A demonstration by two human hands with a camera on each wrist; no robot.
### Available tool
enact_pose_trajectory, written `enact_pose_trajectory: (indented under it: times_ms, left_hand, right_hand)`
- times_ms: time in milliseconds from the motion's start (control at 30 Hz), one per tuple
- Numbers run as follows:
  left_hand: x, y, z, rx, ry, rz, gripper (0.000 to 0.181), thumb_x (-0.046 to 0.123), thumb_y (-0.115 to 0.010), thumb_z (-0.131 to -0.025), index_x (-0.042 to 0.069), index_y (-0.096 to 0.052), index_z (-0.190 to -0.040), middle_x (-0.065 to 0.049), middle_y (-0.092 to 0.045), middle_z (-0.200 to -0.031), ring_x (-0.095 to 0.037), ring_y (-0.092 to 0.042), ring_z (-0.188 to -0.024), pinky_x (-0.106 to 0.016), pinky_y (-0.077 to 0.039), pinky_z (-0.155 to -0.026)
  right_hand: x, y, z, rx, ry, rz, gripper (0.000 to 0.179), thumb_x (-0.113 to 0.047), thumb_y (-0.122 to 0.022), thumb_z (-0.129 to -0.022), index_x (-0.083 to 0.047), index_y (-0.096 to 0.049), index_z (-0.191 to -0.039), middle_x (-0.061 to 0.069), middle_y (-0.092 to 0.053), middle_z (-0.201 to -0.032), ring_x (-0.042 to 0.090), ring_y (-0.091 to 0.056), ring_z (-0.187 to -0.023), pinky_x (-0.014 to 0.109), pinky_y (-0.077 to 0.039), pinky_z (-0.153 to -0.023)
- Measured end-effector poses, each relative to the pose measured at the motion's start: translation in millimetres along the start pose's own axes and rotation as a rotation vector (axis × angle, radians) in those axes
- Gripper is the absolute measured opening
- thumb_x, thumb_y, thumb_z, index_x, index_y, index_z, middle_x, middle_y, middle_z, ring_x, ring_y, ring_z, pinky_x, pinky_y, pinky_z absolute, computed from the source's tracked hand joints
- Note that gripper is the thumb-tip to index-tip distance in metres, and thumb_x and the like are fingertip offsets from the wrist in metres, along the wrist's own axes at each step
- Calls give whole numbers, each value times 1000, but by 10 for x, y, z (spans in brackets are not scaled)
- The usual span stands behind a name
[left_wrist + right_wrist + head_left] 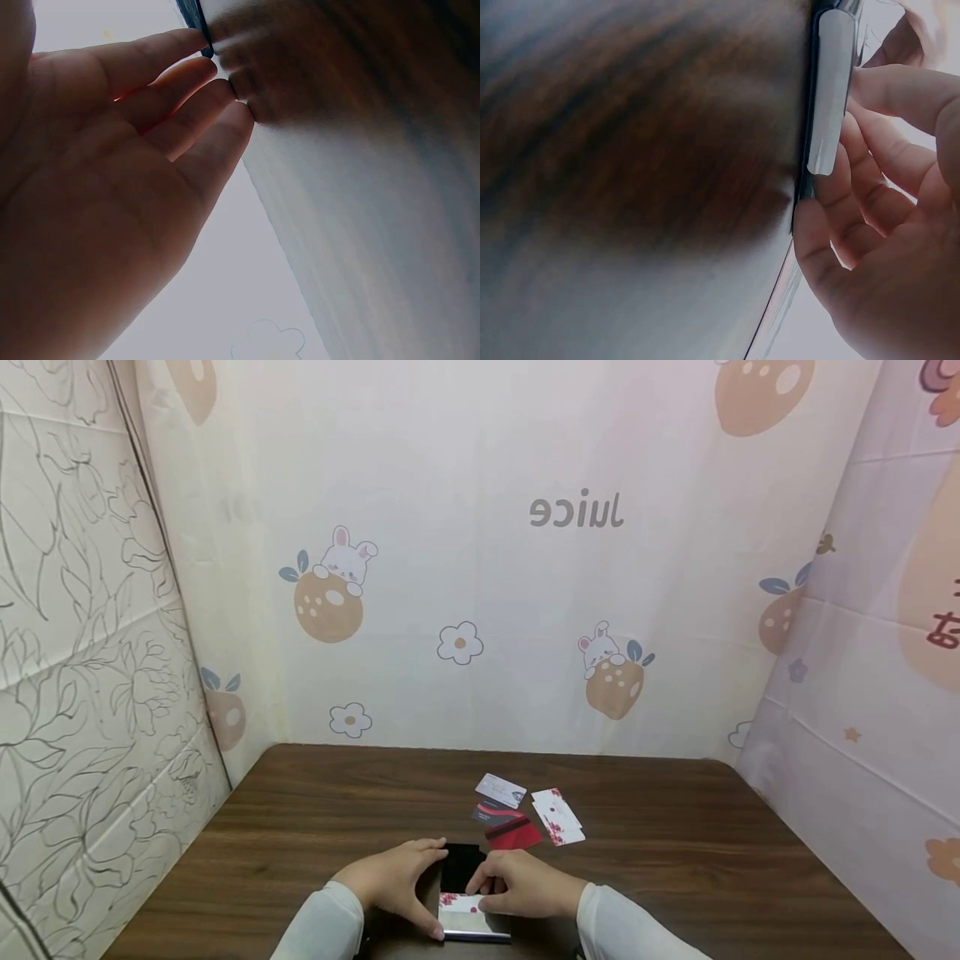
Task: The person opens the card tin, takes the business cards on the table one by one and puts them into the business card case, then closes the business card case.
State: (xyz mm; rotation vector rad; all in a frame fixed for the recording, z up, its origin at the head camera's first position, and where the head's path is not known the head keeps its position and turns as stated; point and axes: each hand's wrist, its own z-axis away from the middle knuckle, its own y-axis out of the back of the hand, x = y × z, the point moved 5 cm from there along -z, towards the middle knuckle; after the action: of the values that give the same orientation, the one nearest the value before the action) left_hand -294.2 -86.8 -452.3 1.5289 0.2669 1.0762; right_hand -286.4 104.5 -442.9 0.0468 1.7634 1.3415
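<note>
A card case (477, 936) with a silver front edge lies opened out at the table's near side, its black lid (461, 862) folded back. My left hand (401, 881) holds it along its left side, thumb at the near corner and fingertips by the lid's far corner. In the left wrist view those fingers (199, 150) are fairly straight. A white card with red flowers (457, 902) lies in the case. The right hand (525, 885) has thumb and curled index finger on this card and appears to pinch it. In the right wrist view the fingers partly hide the case (832, 90).
Beyond the hands lie a silver-grey card (501, 789), a dark card with a red stripe (495, 814), a red card (516, 833) and overlapping white flowered cards (557, 814). They rest on the brown wooden table (337, 810). Patterned curtains (480, 568) hang around it.
</note>
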Motion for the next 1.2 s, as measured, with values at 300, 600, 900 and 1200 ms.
enact_pose_trajectory:
  times_ms: [300, 600, 900, 1200]
  left_hand:
    - [4, 14, 5, -2, -5, 2, 102, 60, -85, -70, 5, -48, -148, -8, -37, -158, -29, -34, -144, -50, -35, -112]
    - [5, 7, -5, 1, -10, 0, 102, 60, -84, -70, 5, -47, -148, -9, -37, -158, -31, -34, -143, -50, -35, -112]
    - [6, 5, -2, 2, -7, -1, 102, 59, -85, -70, 5, -48, -148, -9, -37, -158, -31, -34, -143, -51, -35, -112]
    - [-5, -11, 2, 2, 7, -3, 102, 60, -85, -69, 7, -48, -148, -7, -37, -158, -31, -35, -143, -51, -36, -112]
  right_hand:
    - [6, 23, -5, 0, 20, -13, 15, -11, -73, -90, -14, -75, -105, -10, -64, -89, -3, -56, -76, 18, -52, -71]
    - [-7, 48, 24, -25, 40, -35, 17, -14, -73, -93, -12, -73, -109, -9, -65, -94, -3, -57, -81, 19, -52, -74]
    - [15, 126, 42, -11, 23, -35, 17, -18, -72, -94, -14, -73, -111, -13, -65, -96, -2, -58, -82, 20, -53, -77]
    - [60, 324, 88, 71, -45, -2, 16, -20, -70, -95, -14, -72, -110, -15, -60, -91, 2, -55, -82, 22, -50, -74]
